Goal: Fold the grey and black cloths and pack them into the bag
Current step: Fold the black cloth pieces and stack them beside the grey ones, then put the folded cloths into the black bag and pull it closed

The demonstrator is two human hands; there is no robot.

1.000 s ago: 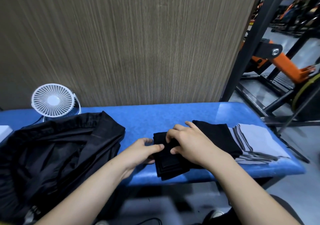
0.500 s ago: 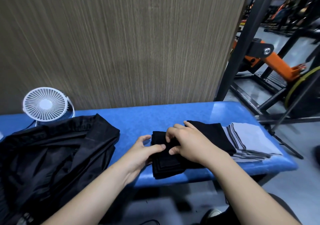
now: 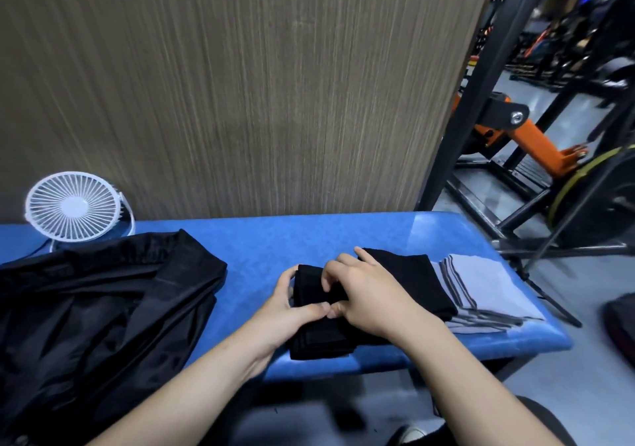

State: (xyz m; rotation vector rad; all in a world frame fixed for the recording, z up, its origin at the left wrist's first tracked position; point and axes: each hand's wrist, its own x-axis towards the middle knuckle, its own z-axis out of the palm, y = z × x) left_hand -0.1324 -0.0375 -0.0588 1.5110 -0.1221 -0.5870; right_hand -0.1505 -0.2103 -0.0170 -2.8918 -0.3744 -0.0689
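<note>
Both hands on the black cloth (image 3: 323, 335), folded small, near front edge of blue bench (image 3: 309, 236); left hand (image 3: 288, 311) curled round cloth's left edge, fingertips wrapped behind the far-left corner, thumb laid across the top; right hand (image 3: 371, 297) arched over the middle, fingers bent and pinching an upper fold, thumb tip meeting left thumb tip; both grasping the cloth, neither slack.

More black fabric (image 3: 412, 277) beyond right knuckles, running out to the right; same piece or second cloth, cannot tell; grey cloth (image 3: 488, 287), striped along one edge, flat just right of that, well outside either grip, seemingly folded already.

Black bag (image 3: 103, 308) lying slumped well left of left hand, mouth not clearly visible; white fan (image 3: 74, 206) behind bag, far from fingers.

Handling judgement: soft, light, limp; stacked layers visible at near edge under left palm, likely to slide apart or spring open if lifted by one corner; dark on dark, edges hard to read.

Best hold, by estimate: thumbs on top, fingers tucked under both short ends, whole bundle squeezed as one stack; alternatively flat palm beneath, other hand pressing down; avoid pinching top layer alone.

Packing apparently not yet begun; bag opening likely needs spreading first.
</note>
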